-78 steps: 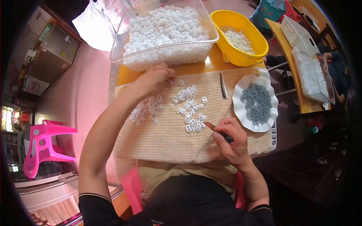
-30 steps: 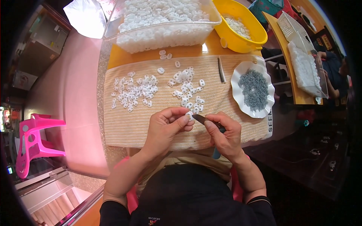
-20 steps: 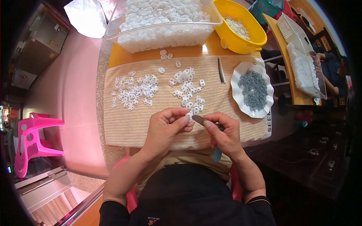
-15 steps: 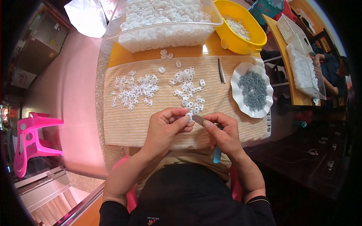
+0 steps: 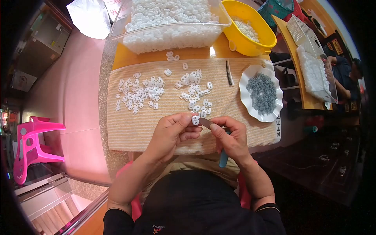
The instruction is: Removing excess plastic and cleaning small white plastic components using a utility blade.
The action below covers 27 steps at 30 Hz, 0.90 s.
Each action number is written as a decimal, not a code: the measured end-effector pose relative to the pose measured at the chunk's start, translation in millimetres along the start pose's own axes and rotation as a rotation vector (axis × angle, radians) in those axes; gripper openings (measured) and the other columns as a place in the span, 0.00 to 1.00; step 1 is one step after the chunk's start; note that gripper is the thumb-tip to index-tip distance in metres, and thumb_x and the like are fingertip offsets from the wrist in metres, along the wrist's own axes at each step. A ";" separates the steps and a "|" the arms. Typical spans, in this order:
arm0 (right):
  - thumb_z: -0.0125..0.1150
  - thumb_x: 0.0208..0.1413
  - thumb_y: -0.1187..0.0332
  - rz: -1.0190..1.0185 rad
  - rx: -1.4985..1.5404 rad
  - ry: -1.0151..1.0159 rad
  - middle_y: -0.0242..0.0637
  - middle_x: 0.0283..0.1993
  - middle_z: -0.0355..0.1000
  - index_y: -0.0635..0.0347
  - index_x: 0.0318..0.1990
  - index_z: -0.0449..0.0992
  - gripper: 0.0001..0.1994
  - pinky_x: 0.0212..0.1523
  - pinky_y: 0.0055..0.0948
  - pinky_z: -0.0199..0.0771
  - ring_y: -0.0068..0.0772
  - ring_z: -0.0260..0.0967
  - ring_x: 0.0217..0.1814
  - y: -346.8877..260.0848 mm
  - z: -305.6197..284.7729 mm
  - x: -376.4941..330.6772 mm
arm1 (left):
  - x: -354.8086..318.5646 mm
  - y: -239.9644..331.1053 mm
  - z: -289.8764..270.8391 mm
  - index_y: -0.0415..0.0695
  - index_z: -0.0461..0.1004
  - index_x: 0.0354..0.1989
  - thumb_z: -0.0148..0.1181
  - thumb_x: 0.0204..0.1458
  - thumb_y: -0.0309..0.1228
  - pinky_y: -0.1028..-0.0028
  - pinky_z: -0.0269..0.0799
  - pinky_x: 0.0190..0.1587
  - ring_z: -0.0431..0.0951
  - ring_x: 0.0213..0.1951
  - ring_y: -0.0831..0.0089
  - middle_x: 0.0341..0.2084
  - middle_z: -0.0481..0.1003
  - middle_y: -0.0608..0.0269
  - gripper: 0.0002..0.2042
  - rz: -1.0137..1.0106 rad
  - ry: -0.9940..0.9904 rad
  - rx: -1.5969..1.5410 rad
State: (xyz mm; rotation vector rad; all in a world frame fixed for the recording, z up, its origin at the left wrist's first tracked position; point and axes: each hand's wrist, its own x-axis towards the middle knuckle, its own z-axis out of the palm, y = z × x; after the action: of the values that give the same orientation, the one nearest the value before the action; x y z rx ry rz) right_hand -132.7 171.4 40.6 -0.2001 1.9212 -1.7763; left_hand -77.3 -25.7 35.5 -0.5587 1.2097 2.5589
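My left hand [image 5: 167,137] pinches a small white oval plastic piece with two holes [image 5: 195,120] between thumb and fingers. My right hand [image 5: 233,140] grips a blue-handled tool [image 5: 223,159] whose dark flat tip [image 5: 204,123] meets or nearly meets the right side of that piece. Its exact kind cannot be made out, since my fingers cover the middle. Just beyond my hands, a loose group of like white pieces [image 5: 192,92] lies on the striped cloth [image 5: 133,131]. A wider group of white pieces [image 5: 143,94] is spread to the left.
A clear bin [image 5: 172,33] heaped with white pieces stands at the back, beside a yellow basin [image 5: 254,45]. A scalloped white plate [image 5: 245,88] of grey bits lies right, near thin dark and pale strips [image 5: 229,73]. A pink stool [image 5: 37,145] stands left; another person [image 5: 340,74] sits far right.
The white piece has turned in my left fingers, so its two-holed face now shows more fully. My left fingers have spread a little. The tool stays beside the piece.
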 end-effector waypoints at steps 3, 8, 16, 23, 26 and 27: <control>0.60 0.63 0.69 0.035 0.058 -0.015 0.28 0.23 0.70 0.68 0.44 0.76 0.10 0.14 0.17 0.64 0.14 0.63 0.14 -1.9 0.3 0.1 | -0.6 -1.1 -3.4 0.34 0.74 0.49 0.52 0.65 0.39 0.75 0.79 0.46 0.80 0.40 0.74 0.39 0.79 0.56 0.18 -0.010 -0.018 0.070; 0.60 0.63 0.70 -0.024 0.011 -0.059 0.29 0.24 0.71 0.69 0.47 0.76 0.11 0.14 0.17 0.63 0.14 0.63 0.15 1.0 -0.8 0.8 | -1.2 -1.2 -3.7 0.34 0.76 0.46 0.53 0.65 0.38 0.76 0.78 0.43 0.80 0.38 0.76 0.37 0.80 0.58 0.16 -0.018 -0.026 0.128; 0.60 0.63 0.71 0.014 -0.057 -0.043 0.29 0.26 0.72 0.69 0.44 0.77 0.09 0.15 0.17 0.62 0.13 0.63 0.15 -1.1 1.5 -1.0 | -1.3 -5.1 -3.1 0.36 0.77 0.44 0.55 0.64 0.36 0.78 0.77 0.39 0.78 0.34 0.79 0.36 0.80 0.60 0.14 0.047 -0.021 0.233; 0.65 0.55 0.76 -0.730 -0.629 0.107 0.38 0.25 0.68 0.64 0.39 0.76 0.06 0.19 0.27 0.62 0.28 0.67 0.20 6.0 8.1 2.1 | -4.1 -16.1 4.8 0.34 0.79 0.37 0.54 0.65 0.35 0.80 0.75 0.37 0.76 0.30 0.81 0.29 0.79 0.63 0.15 0.184 0.111 0.352; 0.66 0.52 0.78 -0.821 -0.810 0.149 0.41 0.27 0.67 0.64 0.41 0.76 0.10 0.18 0.31 0.64 0.37 0.67 0.20 2.9 14.6 -3.3 | -3.7 -21.7 6.2 0.33 0.79 0.37 0.55 0.64 0.34 0.80 0.76 0.36 0.77 0.30 0.81 0.29 0.79 0.62 0.14 0.231 0.161 0.340; 0.66 0.52 0.78 -0.822 -0.810 0.149 0.41 0.27 0.67 0.64 0.41 0.76 0.10 0.18 0.31 0.64 0.37 0.67 0.20 2.7 16.0 -5.9 | -3.7 -22.4 7.5 0.33 0.79 0.37 0.55 0.64 0.33 0.79 0.76 0.36 0.77 0.31 0.80 0.29 0.79 0.62 0.13 0.257 0.175 0.316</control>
State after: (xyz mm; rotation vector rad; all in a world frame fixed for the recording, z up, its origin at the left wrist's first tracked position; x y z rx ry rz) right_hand -119.7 160.2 39.3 -1.3207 2.8280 -1.2949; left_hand -67.1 -6.1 26.3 -0.5967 1.8109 2.4798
